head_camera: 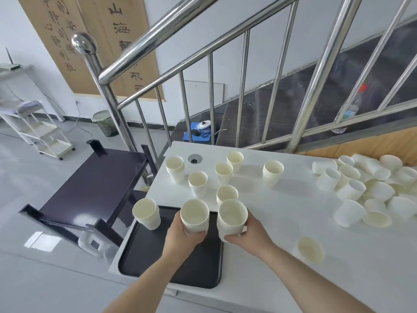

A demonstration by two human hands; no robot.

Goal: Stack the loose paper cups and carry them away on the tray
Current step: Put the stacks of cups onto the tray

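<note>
Both hands are busy over the black tray (144, 256) at the near left corner of the white table (282, 222). The left hand (182, 236) is wrapped around one stack of paper cups (195, 216), and the right hand (247, 232) grips a second stack (231, 216) just beside it, both upright, mouths up. A third stack (146, 213) stands alone at the tray's far left corner. More stacks (198, 182) dot the table beyond, well apart from each other. Off to the right, a heap of loose cups (365, 190) lies tumbled, and one cup (310, 249) lies alone near the right forearm.
</note>
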